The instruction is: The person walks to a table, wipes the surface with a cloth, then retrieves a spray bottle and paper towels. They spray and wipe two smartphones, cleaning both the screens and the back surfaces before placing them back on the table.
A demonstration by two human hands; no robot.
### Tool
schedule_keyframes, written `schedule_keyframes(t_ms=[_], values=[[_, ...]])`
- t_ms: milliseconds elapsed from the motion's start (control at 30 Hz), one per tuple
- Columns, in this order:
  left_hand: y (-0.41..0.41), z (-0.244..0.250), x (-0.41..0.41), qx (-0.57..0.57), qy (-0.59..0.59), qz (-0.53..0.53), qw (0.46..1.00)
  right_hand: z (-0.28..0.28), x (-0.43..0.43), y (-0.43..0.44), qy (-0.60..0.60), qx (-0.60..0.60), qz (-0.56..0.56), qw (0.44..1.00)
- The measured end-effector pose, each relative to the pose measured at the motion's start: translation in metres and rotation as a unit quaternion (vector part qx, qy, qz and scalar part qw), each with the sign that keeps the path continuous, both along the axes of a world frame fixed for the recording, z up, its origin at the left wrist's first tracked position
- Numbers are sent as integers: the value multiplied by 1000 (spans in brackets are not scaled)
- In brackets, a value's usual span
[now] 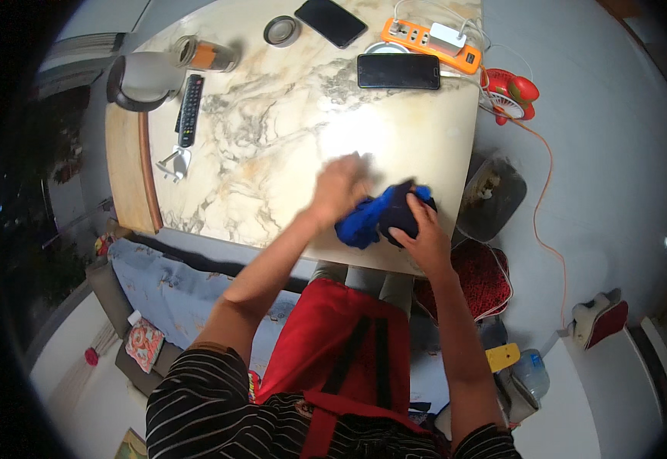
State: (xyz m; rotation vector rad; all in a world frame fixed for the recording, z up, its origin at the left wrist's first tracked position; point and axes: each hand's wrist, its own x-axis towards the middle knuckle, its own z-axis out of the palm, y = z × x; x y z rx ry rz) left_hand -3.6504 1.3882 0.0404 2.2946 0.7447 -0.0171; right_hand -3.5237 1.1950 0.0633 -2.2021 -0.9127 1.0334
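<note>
A bundle of blue cloth (359,226) with a dark navy part (397,215) lies bunched near the front right corner of the marble-patterned table (241,183). My right hand (425,235) grips the dark part, thumb on the near side and fingers over the far side. Just left of the bundle and above the tabletop is my left hand (342,186), blurred by motion. Its fingers point away from me, and I cannot make out whether they touch the cloth or hold anything.
Along the back are smartphones (399,71) (331,22), a round lid (281,31) and an orange power strip (431,43) with a charger. At left stand a glass jar (207,54), a jug (147,80) and a remote control (191,112). A waste bin (493,198) is beside the table.
</note>
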Motion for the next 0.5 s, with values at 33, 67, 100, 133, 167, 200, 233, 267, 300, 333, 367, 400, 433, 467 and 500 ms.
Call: schedule_keyframes(t_ms=[33,67,100,133,167,200,233,267,300,333,367,400,433,467,500], values=[[29,6,16,8,-13,53,998,0,1,10,-58,-65,70,994],[50,-4,26,-109,-59,188,974,-6,8,17,-114,-22,53,992],[69,-12,36,-222,-100,317,917,-12,19,23,-168,21,36,985],[84,-17,47,-314,-117,384,861,3,39,43,-103,19,-21,994],[95,-20,60,-400,-133,442,792,-11,60,51,-167,150,-35,974],[100,-28,72,-450,-153,471,743,-8,82,68,-179,160,-39,970],[101,-34,80,-462,-167,479,728,-17,104,86,-222,185,-26,957],[101,-41,85,-474,-181,487,711,-28,122,104,-263,211,-12,941],[101,-46,94,-489,-193,490,695,-39,140,120,-306,199,0,931],[97,-45,102,-493,-206,499,682,-49,154,132,-349,187,12,918],[98,-43,104,-484,-198,495,694,-54,161,143,-357,150,34,921],[100,-42,107,-474,-191,490,706,-59,168,152,-365,113,56,922],[103,-42,106,-462,-185,489,716,-60,171,161,-369,79,81,922],[109,-45,106,-461,-196,470,727,-61,172,169,-387,57,90,916],[114,-46,107,-462,-194,464,731,-60,173,172,-374,23,113,920]])
